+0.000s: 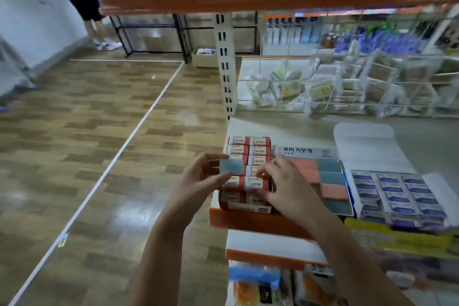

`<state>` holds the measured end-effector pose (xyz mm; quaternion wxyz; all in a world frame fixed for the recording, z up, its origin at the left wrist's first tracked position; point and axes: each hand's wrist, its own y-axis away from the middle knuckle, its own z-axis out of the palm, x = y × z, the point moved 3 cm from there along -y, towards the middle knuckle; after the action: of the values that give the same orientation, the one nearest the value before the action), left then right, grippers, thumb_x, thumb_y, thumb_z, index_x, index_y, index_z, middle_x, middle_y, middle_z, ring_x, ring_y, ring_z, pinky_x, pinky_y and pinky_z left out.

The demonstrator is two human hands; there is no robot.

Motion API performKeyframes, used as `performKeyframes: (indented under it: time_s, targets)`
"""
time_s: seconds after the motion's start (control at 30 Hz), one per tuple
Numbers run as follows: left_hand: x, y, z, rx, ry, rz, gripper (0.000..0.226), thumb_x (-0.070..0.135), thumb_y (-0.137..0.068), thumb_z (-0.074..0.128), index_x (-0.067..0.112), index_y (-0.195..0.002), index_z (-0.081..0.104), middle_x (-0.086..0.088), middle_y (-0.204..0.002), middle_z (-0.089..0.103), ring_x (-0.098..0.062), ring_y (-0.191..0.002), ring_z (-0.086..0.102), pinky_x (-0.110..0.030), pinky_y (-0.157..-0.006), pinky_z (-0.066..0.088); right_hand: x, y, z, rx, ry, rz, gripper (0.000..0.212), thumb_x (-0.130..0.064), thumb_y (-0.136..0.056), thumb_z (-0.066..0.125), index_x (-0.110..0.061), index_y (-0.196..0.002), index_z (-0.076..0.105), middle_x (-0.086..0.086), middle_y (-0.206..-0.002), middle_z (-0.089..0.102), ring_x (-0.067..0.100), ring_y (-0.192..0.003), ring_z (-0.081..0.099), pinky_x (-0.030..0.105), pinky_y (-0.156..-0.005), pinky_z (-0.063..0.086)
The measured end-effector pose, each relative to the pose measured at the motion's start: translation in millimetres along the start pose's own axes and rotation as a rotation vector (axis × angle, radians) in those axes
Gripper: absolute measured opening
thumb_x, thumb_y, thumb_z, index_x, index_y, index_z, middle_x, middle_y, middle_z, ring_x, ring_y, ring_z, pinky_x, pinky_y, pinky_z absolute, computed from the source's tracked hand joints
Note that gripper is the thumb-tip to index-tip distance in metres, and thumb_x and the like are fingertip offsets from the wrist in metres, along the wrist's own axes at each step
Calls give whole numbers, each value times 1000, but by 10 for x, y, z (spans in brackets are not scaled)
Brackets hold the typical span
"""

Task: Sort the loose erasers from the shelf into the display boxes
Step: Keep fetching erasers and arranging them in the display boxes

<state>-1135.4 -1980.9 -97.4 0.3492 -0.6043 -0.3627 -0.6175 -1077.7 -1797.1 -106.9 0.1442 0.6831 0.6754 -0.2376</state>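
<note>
While pinched, blue eraser point(231, 166) between left fingers point(211, 158).

A flat blue eraser point(231, 166) is held upright over the left edge of the red box point(246, 176), which is filled with two columns of red-and-white wrapped erasers point(259, 150). Just to its right, the middle box point(323, 179) is stocked with pink and teal erasers. Further right, the third box point(397, 196) is packed with blue-and-white wrapped erasers.
</note>
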Motion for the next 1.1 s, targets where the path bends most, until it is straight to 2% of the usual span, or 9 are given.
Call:
performKeyframes:
  time_s: [0.17,0.23,0.3,0.43,0.5,0.63,0.77,0.97,1.1]
  targets:
    - [37,-71,165,-58,-108,-3,39,34,-70,71,22,-106,61,4,-101,68,-17,-94,66,-33,-73,57,0,57,-59,-23,6,0,38,-39,-83,65,-29,-117,51,-12,-117,44,4,-114,37,18,-92,30]
    - [52,-111,290,-85,-206,28,27,28,-77,71,30,-102,61,12,-99,66,-10,-89,66,-29,-68,57,71,112,-196,-14,-11,17,38,-38,-83,63,-30,-118,51,-16,-115,44,1,-111,37,16,-89,28]
    - [69,-158,461,-104,-351,75,25,21,-81,71,38,-96,59,22,-93,63,1,-83,62,-22,-66,53,208,184,-392,35,-3,61,33,-34,-84,63,-30,-115,53,-17,-108,43,-2,-103,38,14,-85,28]
    - [94,-246,921,-163,-705,223,29,26,-80,72,40,-96,53,27,-89,52,8,-89,50,-9,-75,42,540,366,-785,179,93,203,30,-25,-84,65,-23,-113,56,-11,-100,44,7,-101,44,18,-81,32]
    - [76,-282,1130,-209,-792,265,27,32,-81,69,36,-103,54,26,-95,48,3,-97,48,-10,-77,39,676,445,-905,216,115,281,31,-25,-85,65,-21,-114,56,-9,-100,44,10,-102,45,20,-79,33]
    - [-4,-341,1364,-246,-893,272,29,39,-83,65,31,-109,54,15,-113,53,-6,-112,44,-24,-93,41,845,556,-962,168,99,397,31,-33,-88,61,-18,-114,54,-6,-101,48,13,-98,49,28,-80,43]
    - [-55,-358,1350,-201,-1000,288,31,44,-83,64,30,-109,56,12,-118,53,-7,-111,38,-22,-90,32,897,621,-925,122,88,446,25,-36,-89,56,-21,-109,56,-7,-92,50,12,-87,52,30,-75,44]
    - [-74,-341,1333,-168,-1137,324,30,43,-86,61,28,-111,57,8,-122,48,-10,-114,33,-24,-94,29,873,618,-876,108,99,444,23,-38,-91,55,-23,-108,59,-12,-84,53,5,-76,49,16,-55,31]
    - [-80,-333,1396,-207,-1186,362,28,44,-89,55,27,-111,55,8,-120,51,-11,-114,36,-26,-95,28,877,614,-821,102,65,449,23,-36,-92,53,-22,-110,56,-14,-81,55,-6,-64,47,12,-51,28]
